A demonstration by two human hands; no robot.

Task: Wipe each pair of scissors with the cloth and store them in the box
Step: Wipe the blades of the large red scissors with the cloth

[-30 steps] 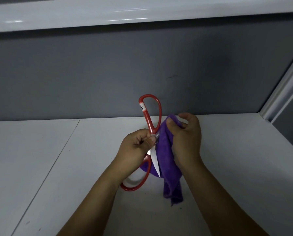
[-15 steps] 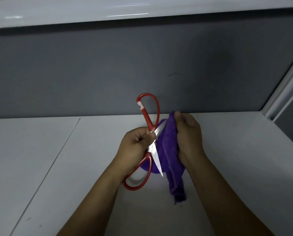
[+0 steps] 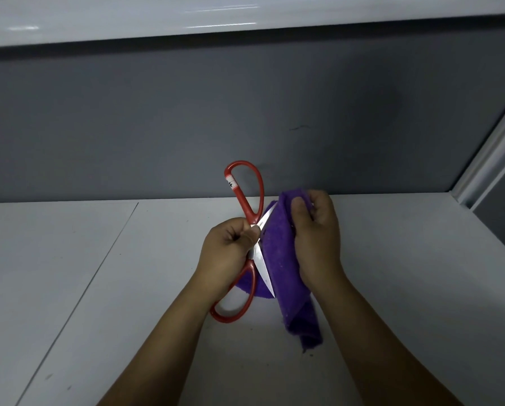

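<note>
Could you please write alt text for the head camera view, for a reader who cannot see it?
The left hand grips open red-handled scissors near the pivot while the right hand holds a purple cloth against one blade, above a white table before a grey wall.

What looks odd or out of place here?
The red scissors are held wide open: the left hand grips them at the pivot, and one bare blade points down toward the person, beside the purple cloth in the right hand.
</note>
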